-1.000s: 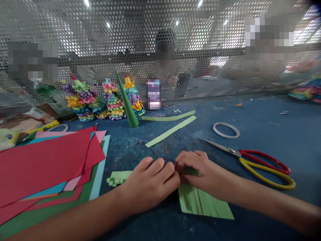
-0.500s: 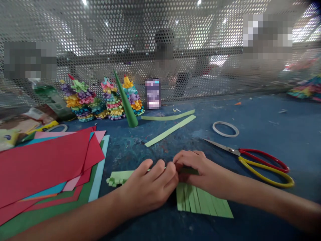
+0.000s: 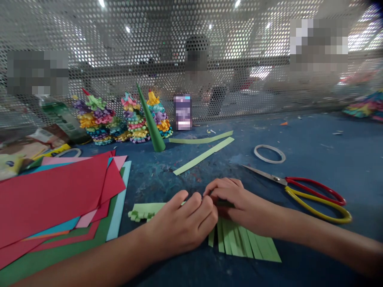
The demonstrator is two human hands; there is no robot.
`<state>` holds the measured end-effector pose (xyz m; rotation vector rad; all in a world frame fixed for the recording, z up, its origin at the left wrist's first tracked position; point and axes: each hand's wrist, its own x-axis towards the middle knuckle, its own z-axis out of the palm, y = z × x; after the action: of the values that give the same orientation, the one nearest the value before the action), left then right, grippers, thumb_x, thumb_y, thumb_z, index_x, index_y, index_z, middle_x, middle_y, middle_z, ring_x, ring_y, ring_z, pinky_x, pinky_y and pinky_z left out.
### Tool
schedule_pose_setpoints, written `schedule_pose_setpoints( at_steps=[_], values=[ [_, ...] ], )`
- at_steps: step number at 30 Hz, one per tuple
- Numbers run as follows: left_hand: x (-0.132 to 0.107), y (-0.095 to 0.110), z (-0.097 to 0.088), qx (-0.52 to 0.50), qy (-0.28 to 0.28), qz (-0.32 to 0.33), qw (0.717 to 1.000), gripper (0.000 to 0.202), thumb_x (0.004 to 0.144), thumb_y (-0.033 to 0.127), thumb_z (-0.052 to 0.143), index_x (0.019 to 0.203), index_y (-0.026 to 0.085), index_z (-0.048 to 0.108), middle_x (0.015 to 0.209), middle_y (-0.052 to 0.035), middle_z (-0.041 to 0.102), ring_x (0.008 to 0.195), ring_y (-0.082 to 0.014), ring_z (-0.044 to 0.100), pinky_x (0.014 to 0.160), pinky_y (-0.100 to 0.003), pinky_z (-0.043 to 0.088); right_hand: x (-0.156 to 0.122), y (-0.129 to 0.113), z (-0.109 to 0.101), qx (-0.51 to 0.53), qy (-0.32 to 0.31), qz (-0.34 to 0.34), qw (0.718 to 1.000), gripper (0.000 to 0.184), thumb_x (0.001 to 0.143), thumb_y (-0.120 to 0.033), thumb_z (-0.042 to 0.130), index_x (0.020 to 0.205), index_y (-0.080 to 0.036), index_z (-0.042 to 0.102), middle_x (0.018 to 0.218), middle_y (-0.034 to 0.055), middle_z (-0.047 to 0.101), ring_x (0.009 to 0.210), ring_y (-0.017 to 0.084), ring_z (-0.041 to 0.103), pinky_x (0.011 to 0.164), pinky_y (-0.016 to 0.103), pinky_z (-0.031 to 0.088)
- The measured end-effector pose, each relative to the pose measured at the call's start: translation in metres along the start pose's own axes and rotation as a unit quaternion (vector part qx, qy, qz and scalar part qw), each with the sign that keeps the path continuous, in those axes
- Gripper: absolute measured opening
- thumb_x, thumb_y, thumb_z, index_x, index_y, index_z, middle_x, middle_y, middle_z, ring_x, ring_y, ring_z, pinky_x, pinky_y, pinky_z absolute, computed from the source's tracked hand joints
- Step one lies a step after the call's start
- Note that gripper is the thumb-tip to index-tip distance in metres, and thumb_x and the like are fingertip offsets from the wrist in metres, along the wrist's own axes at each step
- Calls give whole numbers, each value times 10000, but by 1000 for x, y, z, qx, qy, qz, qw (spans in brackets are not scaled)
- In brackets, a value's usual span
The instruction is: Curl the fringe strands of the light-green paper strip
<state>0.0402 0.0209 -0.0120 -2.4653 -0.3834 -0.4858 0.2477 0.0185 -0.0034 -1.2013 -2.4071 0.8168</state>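
Note:
A light green paper strip cut into a fringe lies on the blue table in front of me. Its left end has small curled tabs. My left hand rests on the middle of the strip with fingers curled, pinching it. My right hand meets it fingertip to fingertip, closed on the same strip. The part of the strip under both hands is hidden.
Red-and-yellow scissors lie at the right, a tape ring behind them. Two loose green strips lie further back. A stack of coloured paper sheets is at the left. A green cone and frilly paper trees stand by the mesh wall.
Both hands have shifted slightly left along the strip, and the fringed end at the right has splayed out a little more.

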Motion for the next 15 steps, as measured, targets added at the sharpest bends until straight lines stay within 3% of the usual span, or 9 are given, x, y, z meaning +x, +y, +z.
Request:
schedule_pose_setpoints(
  at_steps=[10, 15],
  values=[
    [-1, -1, -3, 3, 9, 18, 1000, 219, 915, 183, 427, 1038, 179, 608, 1044, -22, 612, 927, -175, 519, 736, -327, 344, -4, 2, 0, 1, 16, 5, 1000, 171, 782, -150, 562, 932, -208, 503, 993, 5, 586, 961, 161, 511, 933, 375, 302],
    [0, -1, -4, 13, -1, 29, 1000, 238, 912, 176, 414, 1048, 173, 610, 1034, -21, 610, 905, -169, 520, 718, -322, 345, -8, 3, -13, -18, -12, 59, 998, 137, 855, -302, 509, 960, -241, 573, 916, 4, 624, 894, 182, 522, 822, 344, 376]
  ],
)
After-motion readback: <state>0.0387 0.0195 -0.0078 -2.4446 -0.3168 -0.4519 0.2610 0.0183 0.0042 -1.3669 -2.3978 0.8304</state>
